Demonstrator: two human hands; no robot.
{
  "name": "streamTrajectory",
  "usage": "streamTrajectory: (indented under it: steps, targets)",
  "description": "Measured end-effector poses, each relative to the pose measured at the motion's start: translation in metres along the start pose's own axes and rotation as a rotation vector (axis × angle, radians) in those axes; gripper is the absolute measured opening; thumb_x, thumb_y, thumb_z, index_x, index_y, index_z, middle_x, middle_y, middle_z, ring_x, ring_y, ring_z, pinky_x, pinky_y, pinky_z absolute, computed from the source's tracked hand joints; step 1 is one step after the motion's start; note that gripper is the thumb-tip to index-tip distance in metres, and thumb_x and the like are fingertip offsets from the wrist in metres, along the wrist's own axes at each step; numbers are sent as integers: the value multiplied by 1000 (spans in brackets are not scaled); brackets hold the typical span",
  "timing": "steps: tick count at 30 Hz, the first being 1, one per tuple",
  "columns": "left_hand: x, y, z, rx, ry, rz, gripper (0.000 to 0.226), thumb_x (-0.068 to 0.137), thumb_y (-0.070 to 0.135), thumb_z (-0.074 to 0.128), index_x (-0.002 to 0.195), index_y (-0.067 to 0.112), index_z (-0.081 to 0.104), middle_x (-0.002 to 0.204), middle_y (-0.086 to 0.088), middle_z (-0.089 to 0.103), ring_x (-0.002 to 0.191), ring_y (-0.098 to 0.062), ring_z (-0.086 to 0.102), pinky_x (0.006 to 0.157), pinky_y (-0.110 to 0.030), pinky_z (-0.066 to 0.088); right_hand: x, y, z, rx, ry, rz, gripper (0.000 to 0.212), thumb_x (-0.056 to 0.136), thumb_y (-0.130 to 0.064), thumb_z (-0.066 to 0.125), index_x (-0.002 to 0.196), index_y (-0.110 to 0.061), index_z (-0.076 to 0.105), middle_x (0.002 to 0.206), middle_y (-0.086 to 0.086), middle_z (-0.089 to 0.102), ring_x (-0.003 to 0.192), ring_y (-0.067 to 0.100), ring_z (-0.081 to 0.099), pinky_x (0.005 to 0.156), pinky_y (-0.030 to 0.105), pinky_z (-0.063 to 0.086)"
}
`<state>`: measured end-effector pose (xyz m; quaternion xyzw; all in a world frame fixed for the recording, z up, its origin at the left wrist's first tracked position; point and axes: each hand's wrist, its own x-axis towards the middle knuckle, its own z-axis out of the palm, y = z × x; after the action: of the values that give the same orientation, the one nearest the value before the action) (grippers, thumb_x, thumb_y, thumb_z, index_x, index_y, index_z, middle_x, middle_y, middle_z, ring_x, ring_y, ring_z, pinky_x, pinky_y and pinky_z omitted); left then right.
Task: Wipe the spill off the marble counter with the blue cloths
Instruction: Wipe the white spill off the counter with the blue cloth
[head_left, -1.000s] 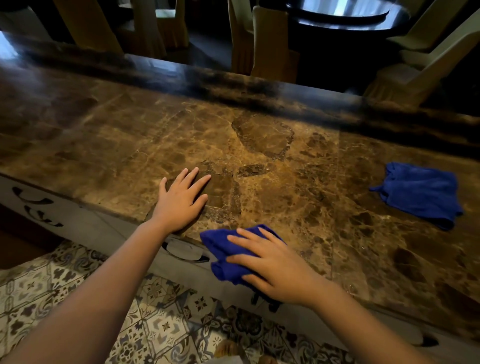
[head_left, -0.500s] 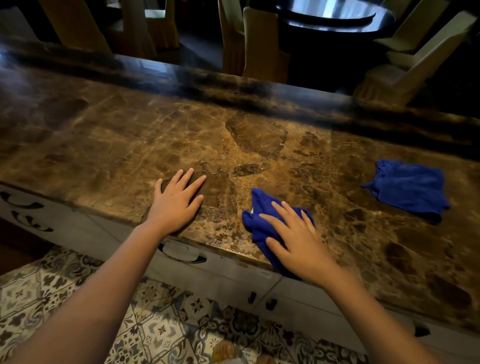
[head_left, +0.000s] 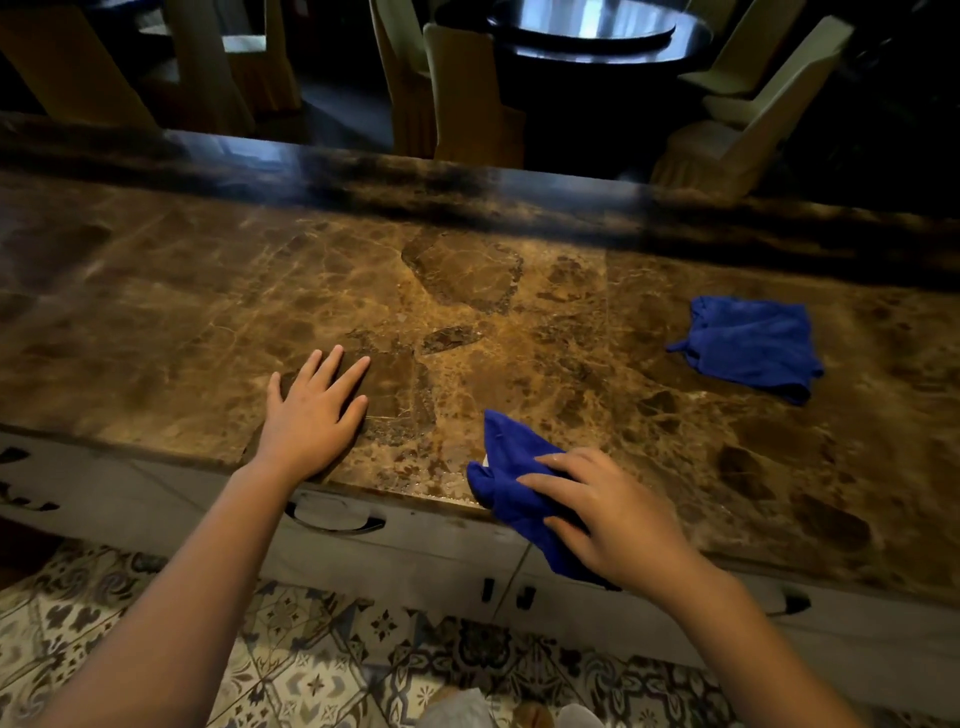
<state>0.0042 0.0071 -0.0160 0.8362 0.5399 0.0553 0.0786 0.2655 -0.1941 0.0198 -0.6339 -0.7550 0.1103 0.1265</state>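
The brown marble counter (head_left: 182, 322) runs across the view. My right hand (head_left: 613, 514) presses a crumpled blue cloth (head_left: 511, 470) against the counter's near edge, with part of the cloth hanging over the front. A wet, glistening patch (head_left: 431, 475) shows on the marble just left of that cloth. My left hand (head_left: 311, 415) lies flat on the counter with fingers spread, holding nothing. A second blue cloth (head_left: 753, 348) lies by itself at the right, well beyond my right hand.
White cabinet fronts with dark handles (head_left: 337, 519) stand below the counter. Patterned floor tiles (head_left: 311, 670) lie underneath. Behind the counter are covered chairs (head_left: 467, 98) and a dark round table (head_left: 597, 31).
My right hand slid the cloth from the near edge out onto the counter, then back toward the edge and a little right. My left hand stayed flat in place.
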Motion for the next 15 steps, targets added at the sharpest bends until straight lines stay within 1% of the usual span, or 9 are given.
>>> streamTrajectory:
  steps: [2, 3, 5, 8, 10, 12, 15]
  targets:
    - [0, 1, -2, -3, -21, 3, 49, 95, 44, 25, 143, 38, 17, 157, 1, 10, 144, -18, 2, 112, -57, 2, -11, -1, 0, 15, 48, -15, 40, 81, -21, 62, 120, -27, 55, 123, -1, 58, 112, 22, 51, 83, 31, 45]
    - [1, 1, -3, -7, -40, 3, 49, 95, 44, 26, 143, 38, 16, 157, 1, 10, 144, -19, 1, 112, -57, 1, -16, 0, 0, 47, 69, -8, 39, 80, -17, 63, 117, -25, 58, 119, 1, 60, 109, 23, 53, 81, 32, 46]
    - [4, 2, -7, -13, -88, -8, 50, 95, 43, 28, 143, 37, 17, 157, 0, 9, 144, -20, 1, 111, -58, 2, -27, 5, -3, 140, 117, 54, 40, 78, -10, 63, 116, -24, 59, 116, 2, 60, 109, 22, 53, 85, 32, 45]
    - [9, 11, -14, -30, -109, -35, 51, 94, 39, 34, 143, 30, 23, 156, -5, 15, 143, -23, 8, 112, -58, 9, -42, 14, -13, 250, 228, 206, 44, 78, -3, 61, 117, -24, 58, 116, 1, 57, 111, 18, 49, 91, 22, 33]
    - [8, 24, -19, -63, -45, -25, 51, 93, 38, 37, 141, 24, 29, 153, -10, 24, 141, -26, 16, 111, -58, 16, -51, 18, -23, 276, 304, 284, 45, 78, 0, 62, 117, -22, 59, 115, 1, 57, 110, 16, 49, 91, 17, 30]
    - [5, 42, -23, -96, 31, 16, 51, 93, 40, 37, 140, 20, 32, 151, -12, 29, 140, -27, 20, 111, -58, 17, -60, 20, -33, 282, 373, 325, 46, 77, 2, 62, 117, -21, 59, 115, 2, 58, 109, 16, 50, 91, 17, 31]
    - [-8, 75, -27, -146, 116, 102, 53, 92, 42, 37, 139, 18, 33, 149, -12, 32, 141, -25, 19, 112, -56, 15, -75, 26, -45, 271, 452, 369, 46, 77, 2, 63, 117, -21, 59, 114, 2, 59, 109, 18, 52, 93, 29, 39]
